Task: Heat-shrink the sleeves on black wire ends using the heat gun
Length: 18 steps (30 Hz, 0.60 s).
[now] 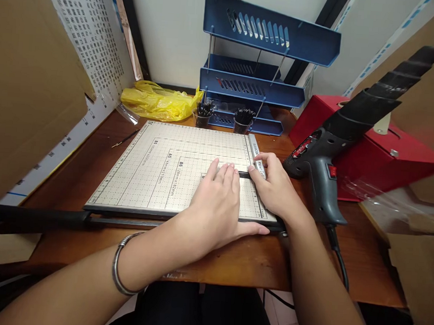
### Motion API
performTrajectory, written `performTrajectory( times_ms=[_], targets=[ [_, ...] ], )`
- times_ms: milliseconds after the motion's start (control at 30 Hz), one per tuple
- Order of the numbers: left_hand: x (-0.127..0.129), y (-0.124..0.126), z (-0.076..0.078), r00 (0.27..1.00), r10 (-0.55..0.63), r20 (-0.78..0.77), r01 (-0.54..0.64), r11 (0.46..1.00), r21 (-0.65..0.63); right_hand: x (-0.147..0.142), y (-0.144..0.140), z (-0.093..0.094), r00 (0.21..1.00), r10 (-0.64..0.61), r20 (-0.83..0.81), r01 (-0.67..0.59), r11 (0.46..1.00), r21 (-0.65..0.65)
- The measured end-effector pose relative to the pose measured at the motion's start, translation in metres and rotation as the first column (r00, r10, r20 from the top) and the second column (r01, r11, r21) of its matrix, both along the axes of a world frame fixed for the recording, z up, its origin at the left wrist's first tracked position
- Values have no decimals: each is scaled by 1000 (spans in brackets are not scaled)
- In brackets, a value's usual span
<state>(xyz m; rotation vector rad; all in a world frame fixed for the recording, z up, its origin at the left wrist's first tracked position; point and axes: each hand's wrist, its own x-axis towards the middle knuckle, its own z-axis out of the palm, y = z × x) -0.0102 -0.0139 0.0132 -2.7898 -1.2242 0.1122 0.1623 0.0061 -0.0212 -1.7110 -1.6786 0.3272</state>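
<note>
Apparently squaring a thin, straight black bundle [244,175] on a cream, rectangular, gridded cutting board [138,172], beneath a flat left grip [217,202] and beside a narrow right grip [275,189], impossible to tell if pinching. Next, probably calls for keeping ends even.

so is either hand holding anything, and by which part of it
The left hand covers the left part of the black bundle; the right hand is at its right end. Whether either grips it cannot be told.

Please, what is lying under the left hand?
The gridded board is under the left hand. A dark strip shows between it and the right hand; whatever else the left hand covers is hidden.
</note>
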Motion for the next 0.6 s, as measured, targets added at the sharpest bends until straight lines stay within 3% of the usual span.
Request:
performTrajectory(
  times_ms=[367, 600],
  targets=[
    [-1, 0, -1, 1000, -10, 8, 10, 1000, 17, 1, 0, 1, 997, -75, 3, 75, 997, -14],
    [-1, 0, -1, 999, -13, 39, 12, 999, 32, 0, -2, 2, 1000, -1, 17, 0, 999, 52]
  ],
)
